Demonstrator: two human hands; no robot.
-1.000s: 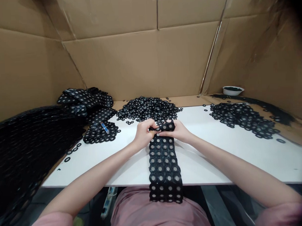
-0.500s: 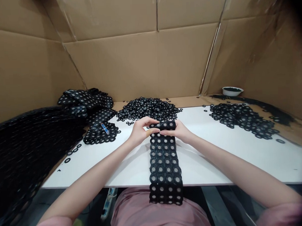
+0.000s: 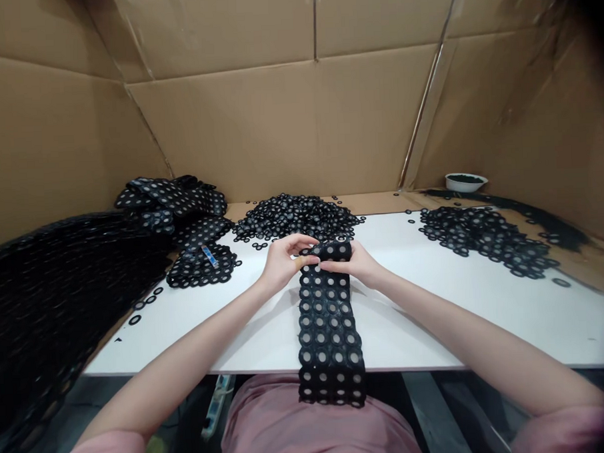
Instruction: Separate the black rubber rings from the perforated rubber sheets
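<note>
Between my hands is a black strip made of joined rings point(image 3: 327, 323), its rows of round holes showing pale. The strip's far end is folded or rolled over; the rest runs toward me across the white board and hangs over the front edge by my lap. My left hand point(image 3: 285, 262) pinches the left corner of the far end, thumb in front and fingers behind. On the right corner my right hand point(image 3: 364, 264) closes the same way, its thumb reaching inward along the fold. The two thumb tips nearly meet. Fingers behind the strip are partly hidden.
Loose black rings point(image 3: 296, 215) are heaped behind my hands, with another ring pile point(image 3: 483, 238) to the right. A white bowl point(image 3: 465, 182) stands far right. Black ring sheets point(image 3: 175, 198) and a small blue packet point(image 3: 210, 256) lie left, beside a large black mass point(image 3: 69, 297). Cardboard walls surround the white board point(image 3: 411, 328).
Almost nothing differs. The strip's near part has shifted very slightly away from me, and both hands keep their hold at the far end.
</note>
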